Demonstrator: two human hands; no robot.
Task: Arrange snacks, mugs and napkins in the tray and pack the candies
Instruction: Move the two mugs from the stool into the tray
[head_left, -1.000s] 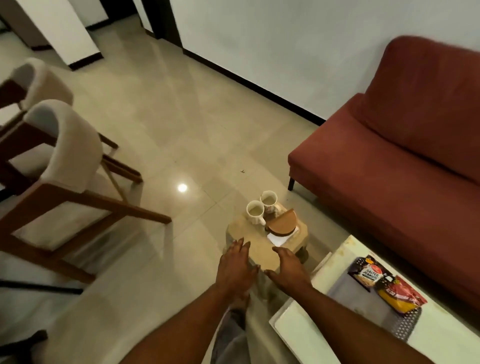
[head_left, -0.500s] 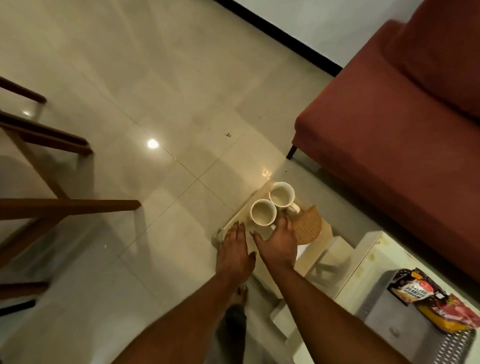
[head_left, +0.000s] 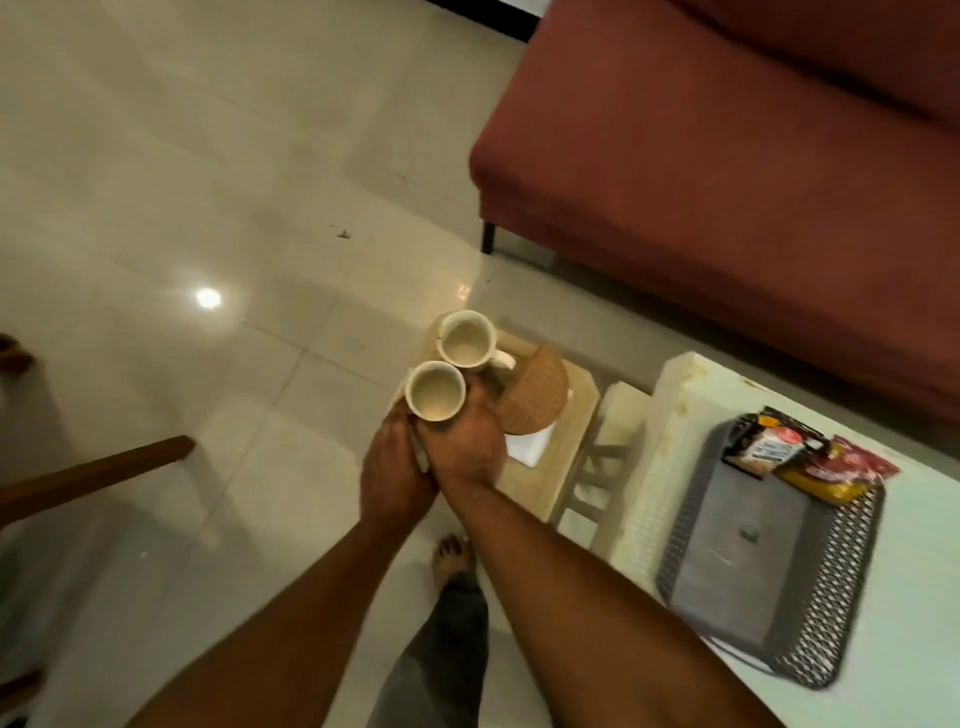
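Two cream mugs stand on a small wooden stool: the near mug and the far mug just behind it. My right hand wraps the near mug's right side, thumb up between the mugs. My left hand lies against the same mug's lower left at the stool's edge, its fingers hidden. A woven fan-shaped napkin holder and a white napkin sit right of the mugs. On the white table a grey mesh tray holds snack packets at its far end.
A red sofa fills the upper right, close behind the stool and table. A wooden chair leg juts in at the left. My own leg and bare foot stand on the tiled floor beside the stool.
The view has dropped closer to the stool. My right hand has closed round the near mug, and my left hand has slid forward against it.
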